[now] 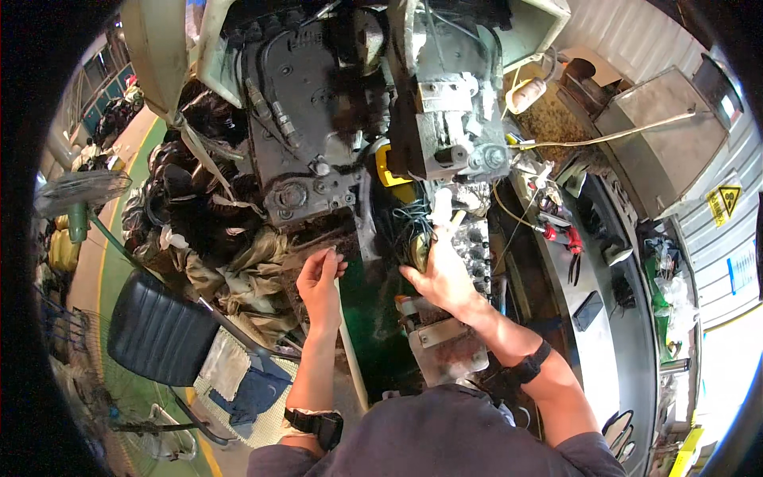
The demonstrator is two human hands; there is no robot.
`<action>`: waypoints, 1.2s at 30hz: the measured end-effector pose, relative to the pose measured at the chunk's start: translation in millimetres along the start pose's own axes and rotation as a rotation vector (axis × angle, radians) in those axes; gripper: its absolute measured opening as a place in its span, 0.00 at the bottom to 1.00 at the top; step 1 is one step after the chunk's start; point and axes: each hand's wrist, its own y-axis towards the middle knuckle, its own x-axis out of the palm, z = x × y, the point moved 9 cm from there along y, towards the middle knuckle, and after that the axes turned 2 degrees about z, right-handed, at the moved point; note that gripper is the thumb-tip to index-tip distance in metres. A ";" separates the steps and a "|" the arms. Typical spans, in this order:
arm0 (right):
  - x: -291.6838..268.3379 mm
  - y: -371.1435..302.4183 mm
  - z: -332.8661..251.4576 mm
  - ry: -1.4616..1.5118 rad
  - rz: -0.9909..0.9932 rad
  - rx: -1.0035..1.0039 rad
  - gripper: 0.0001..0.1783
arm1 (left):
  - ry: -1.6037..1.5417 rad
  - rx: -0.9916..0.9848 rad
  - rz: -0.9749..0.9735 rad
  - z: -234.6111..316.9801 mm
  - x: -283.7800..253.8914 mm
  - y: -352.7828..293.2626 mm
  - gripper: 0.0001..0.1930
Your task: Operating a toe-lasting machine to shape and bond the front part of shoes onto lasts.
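Note:
My left hand (320,278) is raised in front of the machine's left side, its fingers curled and thumb drawn in. Whatever may be in that pinch is too small to make out. Further right, my right hand (447,274) reaches into the machine's middle, thumb spread away from the other fingers. Beside its fingertips lies a tangle of dark thin cords (415,216). A bright white piece (442,205) stands just beyond those fingers; whether they touch it I cannot tell. Behind the cords is a yellow part (390,165). The grey, greasy machine (290,95) fills the far middle.
A black chair (159,330) stands at the left, near a fan (83,189) and heaped dark pieces (195,179). On the right, a long metal bench (584,342) carries a phone-like dark slab (588,311) and a red-handled tool (563,236). A metal box (664,139) stands behind.

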 end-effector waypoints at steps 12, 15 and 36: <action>-101.4 -129.1 -39.6 0.331 -0.036 -0.087 0.53 | -0.240 -0.028 -0.448 74.4 143.2 -64.0 0.27; -125.8 -171.5 -39.9 0.207 0.197 -0.428 0.51 | -0.225 -0.075 -0.520 76.5 178.8 -103.3 0.27; -247.5 -622.6 311.7 1.034 1.727 0.914 0.46 | 0.504 -0.752 -1.347 -245.5 442.8 -425.8 0.22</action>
